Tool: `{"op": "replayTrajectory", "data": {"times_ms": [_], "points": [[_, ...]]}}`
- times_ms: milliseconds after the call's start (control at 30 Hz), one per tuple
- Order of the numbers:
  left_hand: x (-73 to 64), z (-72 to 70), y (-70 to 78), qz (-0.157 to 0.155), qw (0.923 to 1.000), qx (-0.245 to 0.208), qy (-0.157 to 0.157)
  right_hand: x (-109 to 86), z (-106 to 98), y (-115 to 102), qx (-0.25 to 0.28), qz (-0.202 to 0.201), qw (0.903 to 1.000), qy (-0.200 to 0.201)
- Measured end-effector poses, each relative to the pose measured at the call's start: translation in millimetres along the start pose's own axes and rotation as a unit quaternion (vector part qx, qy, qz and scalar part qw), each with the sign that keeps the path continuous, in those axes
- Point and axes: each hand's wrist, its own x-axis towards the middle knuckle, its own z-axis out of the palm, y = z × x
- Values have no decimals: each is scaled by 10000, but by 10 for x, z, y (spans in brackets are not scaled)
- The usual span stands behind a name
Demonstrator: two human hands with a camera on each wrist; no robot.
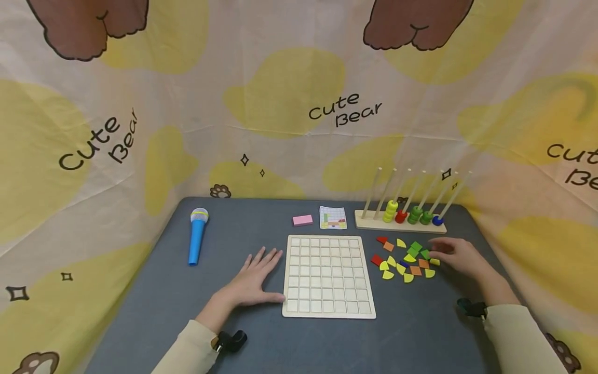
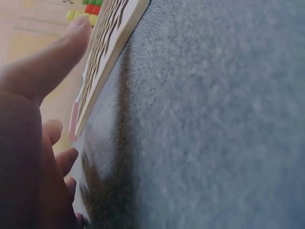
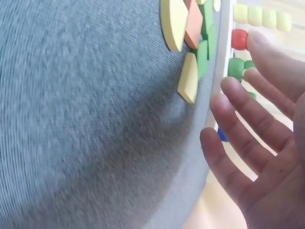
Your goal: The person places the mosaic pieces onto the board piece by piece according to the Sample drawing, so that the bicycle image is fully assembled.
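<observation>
Fingers spread, my left hand [image 1: 254,280] lies at the left side of a pale wooden grid board [image 1: 327,276], its thumb tip right at the board's edge. In the left wrist view the thumb [image 2: 59,59] overlaps that edge. My right hand [image 1: 461,258] is beside the right end of a loose group of flat coloured pieces, with its fingers loosely bent and nothing in them. Nearest to it are a green square piece [image 1: 425,254] and a yellow piece [image 1: 435,262]. The right wrist view shows its fingers apart, beyond a yellow piece [image 3: 188,78].
Behind the pieces stands a wooden peg rack [image 1: 362,222] with upright rods and coloured beads. A pink block [image 1: 302,221] and a small pattern card [image 1: 333,218] lie behind the board. At the far left is a blue toy microphone [image 1: 196,241]. Printed cloth surrounds the dark table.
</observation>
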Motion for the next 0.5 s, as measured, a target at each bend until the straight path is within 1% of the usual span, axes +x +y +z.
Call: {"op": "replayTrajectory", "data": {"times_ms": [133, 367, 500], "points": [[46, 14, 20, -18, 9999, 28, -158, 32, 48, -12, 27, 167, 9998, -100], [160, 41, 9, -90, 9997, 205, -118, 63, 102, 10, -92, 474, 9987, -167], [197, 36, 4, -77, 9995, 285, -132, 83, 137, 34, -137, 519, 9984, -174]]}}
